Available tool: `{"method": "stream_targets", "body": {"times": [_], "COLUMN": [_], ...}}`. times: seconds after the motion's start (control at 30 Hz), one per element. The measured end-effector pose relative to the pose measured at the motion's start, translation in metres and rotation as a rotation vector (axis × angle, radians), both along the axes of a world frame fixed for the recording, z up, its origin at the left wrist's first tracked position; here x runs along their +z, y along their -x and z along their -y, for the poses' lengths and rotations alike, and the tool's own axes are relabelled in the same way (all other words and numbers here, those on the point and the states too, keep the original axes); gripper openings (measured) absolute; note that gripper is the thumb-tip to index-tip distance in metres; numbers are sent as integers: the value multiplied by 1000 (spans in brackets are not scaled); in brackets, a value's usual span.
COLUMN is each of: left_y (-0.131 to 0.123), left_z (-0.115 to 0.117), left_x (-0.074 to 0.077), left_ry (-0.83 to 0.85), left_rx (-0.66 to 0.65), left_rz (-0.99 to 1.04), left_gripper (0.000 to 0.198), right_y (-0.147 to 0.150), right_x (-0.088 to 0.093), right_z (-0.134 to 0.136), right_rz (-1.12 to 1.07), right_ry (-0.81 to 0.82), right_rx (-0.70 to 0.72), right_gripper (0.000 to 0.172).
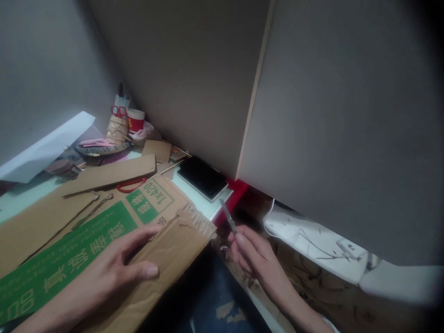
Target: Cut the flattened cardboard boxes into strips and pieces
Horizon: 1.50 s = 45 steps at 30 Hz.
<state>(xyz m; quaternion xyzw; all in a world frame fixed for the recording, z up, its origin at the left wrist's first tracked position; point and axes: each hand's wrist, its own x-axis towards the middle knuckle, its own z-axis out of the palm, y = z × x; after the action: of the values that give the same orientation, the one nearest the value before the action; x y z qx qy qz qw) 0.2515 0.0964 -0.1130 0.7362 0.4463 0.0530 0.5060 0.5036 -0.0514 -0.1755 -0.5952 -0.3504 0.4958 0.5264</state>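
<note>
"Paper sheet in plain white (pixel 52 150) slants up at the far left; what follows it?"

"A large flat brown cardboard sheet with a green printed panel (pixel 120 217), lying on the pale mint-topped bench (pixel 198 198). Behind it sit a shallow round patterned bowl (pixel 100 150) and a tan wrapped holder (pixel 117 131) with red-handled scissors (pixel 118 111) in it."

"And the left hand (pixel 120 261)?"

"Grasping a folded brown cardboard piece with a ragged corrugated end (pixel 175 252), thumb on top, fingers tucked behind. That piece is at the near side, in front of the printed sheet."

"Beyond that?"

"A red-and-white paper cup (pixel 136 121) stands just beside the holder. Further right, a flat black rectangular device with a pale edge (pixel 203 178) lies near the bench's red edge (pixel 236 196)."

"Then the right hand (pixel 251 249)?"

"Gripping a slim silver-grey knife (pixel 229 218), blade pointing up and away, apart from the ragged end. Farthest right, below the grey panel (pixel 340 129), is a white sheet-like item with dark line markings (pixel 315 240)."
</note>
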Motion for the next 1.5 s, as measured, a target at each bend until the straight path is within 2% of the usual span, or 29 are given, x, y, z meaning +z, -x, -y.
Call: {"method": "stream_targets", "body": {"times": [0.17,0.33,0.43,0.57,0.7,0.9,1.07,1.23,1.37,1.5], "left_y": [2,3,0,-5,-3,3,0,-4,-5,-1], "left_z": [0,0,1,5,6,1,-3,-6,-4,-5], "left_x": [-2,-4,-1,4,0,-9,-7,-9,-14,-22], "left_ry": [7,28,37,76,95,12,-183,-310,-489,-663], "left_rx": [3,4,19,41,42,77,-44,-141,-325,-538], "left_rz": [3,29,62,90,139,148,115,121,35,-154], "left_gripper": [60,56,55,52,46,43,34,32,48,52], "right_y": [-3,0,3,5,9,21,33,34,35,40], "right_x": [8,17,20,19,18,27,24,21,19,8], "right_z": [0,-4,-4,3,10,10,7,-7,-14,-9], "right_rz": [293,369,413,517,540,631,650,609,432,474], "right_ry": [-6,31,81,91,124,148,108,70,86,41], "right_rx": [190,389,427,398,407,657,726,774,853,803], "right_gripper": [36,34,34,36,35,34,32,30,36,36]}}
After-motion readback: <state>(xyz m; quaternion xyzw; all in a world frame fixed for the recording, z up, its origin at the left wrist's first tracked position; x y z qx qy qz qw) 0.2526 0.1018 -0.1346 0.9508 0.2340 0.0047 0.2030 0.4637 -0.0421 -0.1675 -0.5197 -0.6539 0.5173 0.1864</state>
